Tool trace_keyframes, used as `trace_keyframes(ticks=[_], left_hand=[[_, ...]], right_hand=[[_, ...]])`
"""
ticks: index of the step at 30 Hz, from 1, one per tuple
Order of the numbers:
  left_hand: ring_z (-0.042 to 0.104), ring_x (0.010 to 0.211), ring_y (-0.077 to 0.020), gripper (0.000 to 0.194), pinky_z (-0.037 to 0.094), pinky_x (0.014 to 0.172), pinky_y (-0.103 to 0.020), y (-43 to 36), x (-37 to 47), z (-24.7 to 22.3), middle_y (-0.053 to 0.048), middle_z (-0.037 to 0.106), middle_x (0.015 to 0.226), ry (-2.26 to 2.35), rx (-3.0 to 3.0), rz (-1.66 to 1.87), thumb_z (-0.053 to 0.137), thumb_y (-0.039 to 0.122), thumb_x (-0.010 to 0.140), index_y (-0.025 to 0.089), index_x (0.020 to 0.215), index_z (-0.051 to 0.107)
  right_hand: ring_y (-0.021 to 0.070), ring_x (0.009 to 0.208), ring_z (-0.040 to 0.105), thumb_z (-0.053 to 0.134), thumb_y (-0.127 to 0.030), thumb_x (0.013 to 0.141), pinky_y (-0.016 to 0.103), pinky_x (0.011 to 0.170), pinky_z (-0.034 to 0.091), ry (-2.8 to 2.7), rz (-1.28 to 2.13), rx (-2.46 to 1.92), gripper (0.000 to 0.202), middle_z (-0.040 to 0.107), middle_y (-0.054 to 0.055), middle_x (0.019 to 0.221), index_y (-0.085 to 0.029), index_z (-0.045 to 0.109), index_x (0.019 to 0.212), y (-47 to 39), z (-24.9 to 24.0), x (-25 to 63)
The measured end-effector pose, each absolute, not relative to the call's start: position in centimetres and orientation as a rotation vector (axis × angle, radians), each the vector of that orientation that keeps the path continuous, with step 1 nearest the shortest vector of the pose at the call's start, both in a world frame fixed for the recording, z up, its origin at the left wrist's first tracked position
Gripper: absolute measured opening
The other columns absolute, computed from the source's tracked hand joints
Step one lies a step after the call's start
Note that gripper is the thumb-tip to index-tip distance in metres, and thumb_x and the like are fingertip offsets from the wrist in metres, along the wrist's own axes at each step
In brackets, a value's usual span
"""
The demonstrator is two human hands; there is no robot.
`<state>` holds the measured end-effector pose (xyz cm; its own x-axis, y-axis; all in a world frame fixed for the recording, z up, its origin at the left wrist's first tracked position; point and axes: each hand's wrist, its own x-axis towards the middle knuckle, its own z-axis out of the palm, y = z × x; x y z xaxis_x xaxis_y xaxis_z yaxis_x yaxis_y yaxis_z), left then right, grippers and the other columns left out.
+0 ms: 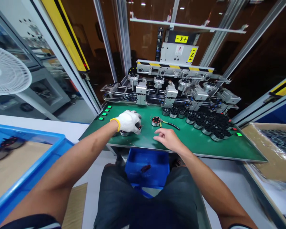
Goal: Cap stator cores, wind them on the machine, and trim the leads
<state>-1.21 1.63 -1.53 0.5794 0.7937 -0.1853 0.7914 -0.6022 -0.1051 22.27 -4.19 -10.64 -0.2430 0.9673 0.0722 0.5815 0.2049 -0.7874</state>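
Head view: left hand (131, 122) half-covers a round part (125, 134); pliers (173, 125) partly hidden.

Toward one o'clock: "- X +" on yellow label (181, 39), black plate (169, 36). At five from that: "- Z +", sideways, on second label (192, 55), pale panel (168, 54). Illegible on panel's sign (179, 50).
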Motion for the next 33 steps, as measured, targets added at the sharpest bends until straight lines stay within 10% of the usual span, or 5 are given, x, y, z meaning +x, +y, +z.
trace_keyframes(ticks=[4, 13, 21, 27, 33], left_hand=[[0.052, 0.128, -0.0338, 0.055, 0.041, 0.103, -0.044, 2.6, 1.6, -0.9, -0.012, 0.060, 0.142, -1.428, -2.686, 0.155, 0.063, 0.055, 0.085, 0.023, 0.129, 0.068], [0.063, 0.104, -0.0373, 0.030, 0.040, 0.095, -0.052, -0.4, 5.2, -3.6, -0.026, 0.072, 0.100, -1.339, -2.712, 0.237, 0.053, 0.022, 0.087, 0.006, 0.092, 0.078], [0.069, 0.095, -0.0211, 0.026, 0.051, 0.082, -0.032, -2.7, 5.4, -3.0, -0.002, 0.077, 0.104, -1.262, -2.848, 0.254, 0.058, 0.041, 0.091, 0.032, 0.101, 0.080], [0.036, 0.145, -0.0435, 0.044, 0.029, 0.116, -0.060, 1.1, 5.9, -2.1, -0.015, 0.053, 0.152, -1.291, -2.648, 0.115, 0.075, 0.034, 0.077, 0.022, 0.120, 0.074], [0.038, 0.145, -0.0431, 0.036, 0.030, 0.116, -0.058, 3.1, 7.4, -3.6, -0.011, 0.060, 0.147, -1.235, -2.711, 0.263, 0.075, 0.045, 0.080, 0.025, 0.110, 0.079]], right_hand=[[0.0134, 0.062, 0.060, 0.067, -0.030, 0.089, 0.027, 0.064, 0.048, -1.733, 0.699, -1.520, 0.017, 0.067, 0.000, 0.068, -0.014, 0.072, 0.092, -3.1, -10.9, 23.4], [0.0118, 0.067, 0.066, 0.060, -0.045, 0.102, 0.030, 0.071, 0.058, -1.751, 0.739, -1.631, 0.034, 0.068, -0.001, 0.076, -0.014, 0.067, 0.089, -2.4, -12.1, 21.2], [0.0161, 0.091, 0.068, 0.064, -0.038, 0.100, 0.035, 0.086, 0.058, -1.850, 0.631, -1.783, 0.022, 0.071, 0.004, 0.099, -0.017, 0.069, 0.096, -0.3, -11.8, 20.2], [0.0175, 0.096, 0.068, 0.065, -0.035, 0.100, 0.038, 0.089, 0.058, -1.964, 0.609, -1.739, 0.019, 0.070, 0.005, 0.106, -0.017, 0.069, 0.103, -1.2, -11.9, 21.4], [0.0161, 0.089, 0.069, 0.066, -0.035, 0.099, 0.037, 0.087, 0.058, -2.015, 0.712, -1.615, 0.020, 0.072, 0.004, 0.099, -0.015, 0.070, 0.097, -2.5, -11.7, 23.2]])
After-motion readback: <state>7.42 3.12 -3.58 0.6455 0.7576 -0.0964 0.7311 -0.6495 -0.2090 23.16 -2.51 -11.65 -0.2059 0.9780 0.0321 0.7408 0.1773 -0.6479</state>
